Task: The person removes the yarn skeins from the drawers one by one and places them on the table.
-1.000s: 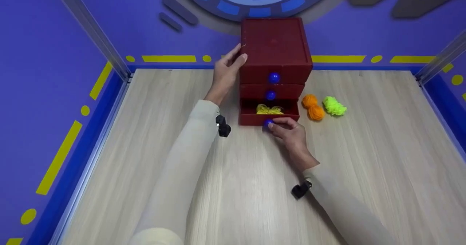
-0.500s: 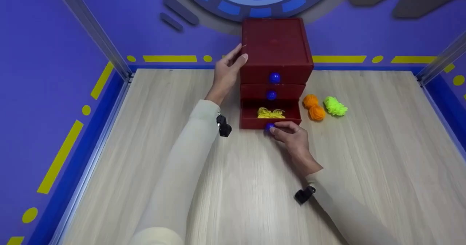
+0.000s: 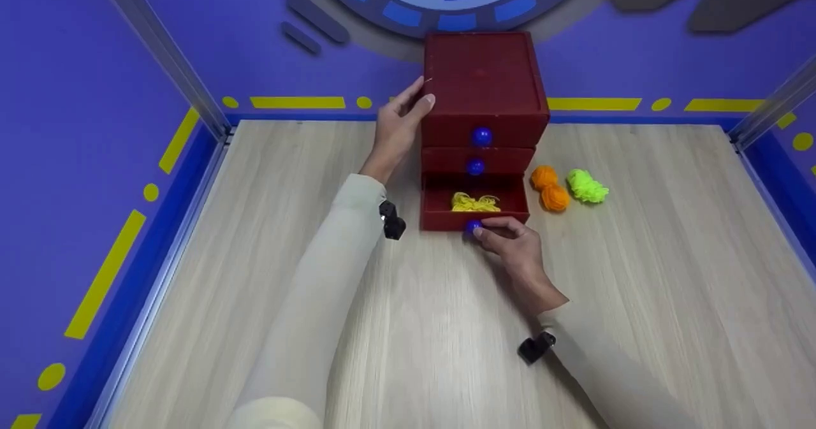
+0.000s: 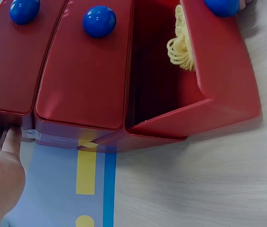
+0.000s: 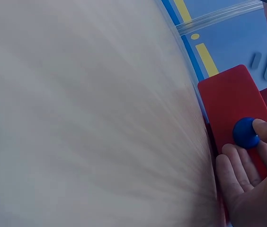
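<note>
A dark red drawer cabinet [image 3: 481, 75] with blue ball knobs stands near the back wall in the head view. Its bottom drawer [image 3: 440, 222] is pulled out, with a bundle of yellow yarn [image 3: 475, 203] inside. My right hand [image 3: 519, 250] pinches that drawer's blue knob [image 5: 244, 132] between thumb and fingers, as the right wrist view also shows. My left hand [image 3: 395, 132] rests against the cabinet's left side near the top, its fingers extended along the side and the thumb at the front edge. In the left wrist view, the fingertips are partly hidden by the cabinet.
Right of the drawer, two orange yarn balls [image 3: 549, 188] touch each other, and a neon green yarn bundle [image 3: 587, 185] lies beside them. The middle drawer [image 3: 440, 160] and top drawer [image 3: 446, 130] are closed. Blue walls [image 3: 306, 72] bound the wooden tabletop [image 3: 433, 327].
The bottom drawer has slid farther out toward me with my right hand on its knob, uncovering more of the yellow yarn. My left hand has stayed at the cabinet's side.
</note>
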A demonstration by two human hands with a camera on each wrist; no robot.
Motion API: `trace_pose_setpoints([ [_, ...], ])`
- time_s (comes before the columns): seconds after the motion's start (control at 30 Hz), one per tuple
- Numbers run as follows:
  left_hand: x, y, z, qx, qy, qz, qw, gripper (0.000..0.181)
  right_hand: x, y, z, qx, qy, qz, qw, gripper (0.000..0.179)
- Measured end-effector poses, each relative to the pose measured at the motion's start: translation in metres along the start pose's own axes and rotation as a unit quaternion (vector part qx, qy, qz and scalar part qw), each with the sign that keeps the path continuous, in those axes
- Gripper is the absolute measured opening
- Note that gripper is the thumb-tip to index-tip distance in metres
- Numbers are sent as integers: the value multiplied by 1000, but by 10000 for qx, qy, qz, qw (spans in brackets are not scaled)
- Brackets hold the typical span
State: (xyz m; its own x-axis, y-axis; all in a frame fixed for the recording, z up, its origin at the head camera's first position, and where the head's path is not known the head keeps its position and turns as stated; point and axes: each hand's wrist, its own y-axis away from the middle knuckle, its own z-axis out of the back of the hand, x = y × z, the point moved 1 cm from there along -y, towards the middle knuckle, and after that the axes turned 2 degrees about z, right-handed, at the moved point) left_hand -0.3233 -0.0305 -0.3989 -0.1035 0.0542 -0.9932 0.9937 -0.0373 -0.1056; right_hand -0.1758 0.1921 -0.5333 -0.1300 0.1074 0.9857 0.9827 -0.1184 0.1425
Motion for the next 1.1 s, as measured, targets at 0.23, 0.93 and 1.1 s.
trace_pose_setpoints([
  [0.23, -1, 0, 0, -8, 17, 6, 10000, 54, 0, 1, 0, 30, 44, 35, 10000, 25],
  [0.93, -1, 0, 1, 36, -47, -32, 10000, 53, 33, 3, 13, 505, 1506, 632, 9853, 21],
  [1.1, 0, 0, 0, -14, -22, 4, 10000, 52, 49, -2, 16, 573, 2092, 1182, 9690, 21],
])
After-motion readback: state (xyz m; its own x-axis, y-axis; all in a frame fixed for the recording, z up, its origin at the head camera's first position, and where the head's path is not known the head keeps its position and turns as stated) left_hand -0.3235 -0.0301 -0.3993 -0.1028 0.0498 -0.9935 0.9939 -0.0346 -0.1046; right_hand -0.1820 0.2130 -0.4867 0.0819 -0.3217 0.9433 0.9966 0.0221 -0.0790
